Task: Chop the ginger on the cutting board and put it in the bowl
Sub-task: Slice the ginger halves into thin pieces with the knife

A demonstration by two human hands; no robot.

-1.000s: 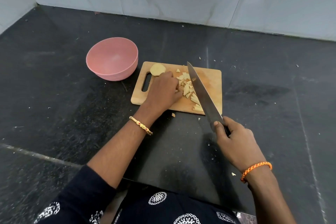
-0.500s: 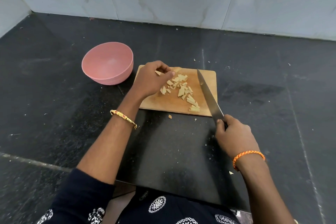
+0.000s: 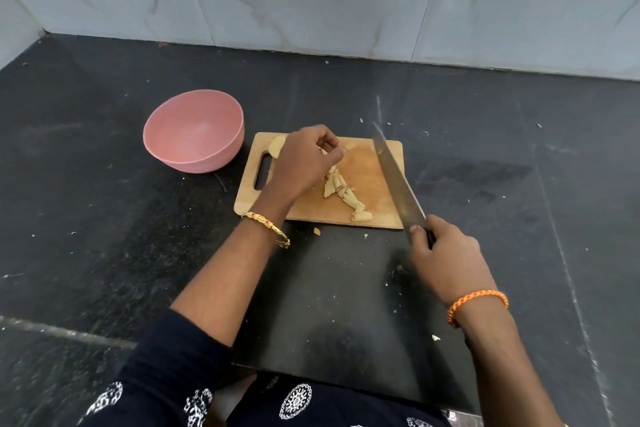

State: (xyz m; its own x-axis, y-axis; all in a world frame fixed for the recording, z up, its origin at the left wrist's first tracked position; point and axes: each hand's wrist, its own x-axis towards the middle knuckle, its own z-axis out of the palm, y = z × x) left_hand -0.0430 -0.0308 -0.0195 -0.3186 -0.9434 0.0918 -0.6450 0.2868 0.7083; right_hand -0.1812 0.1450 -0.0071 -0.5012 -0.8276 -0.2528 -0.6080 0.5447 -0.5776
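Both hands are over the work area. Left hand (image 3: 304,163) hovers above the wooden cutting board (image 3: 367,180), fingers curled loosely together with the fingertips pinched near a pale bit of ginger (whether it actually grips a piece, I cannot tell). A gold bracelet (image 3: 266,227) sits on that wrist. Right hand (image 3: 446,260) is clamped around the handle of a large knife (image 3: 394,177), its blade angled up and away across the right side of the board, tip near the far edge; an orange thread band (image 3: 478,302) circles that wrist.

Chopped ginger pieces (image 3: 343,194) lie in a loose line running from the board's middle toward its near edge. An unchopped ginger chunk (image 3: 277,146) rests at the far left corner, just by the handle slot, partly hidden behind the left hand. Several crumbs lie on the dark tabletop (image 3: 104,218) just off the near edge.

The pink bowl (image 3: 194,132) stands on the tabletop just left of the board, with nothing visible inside.
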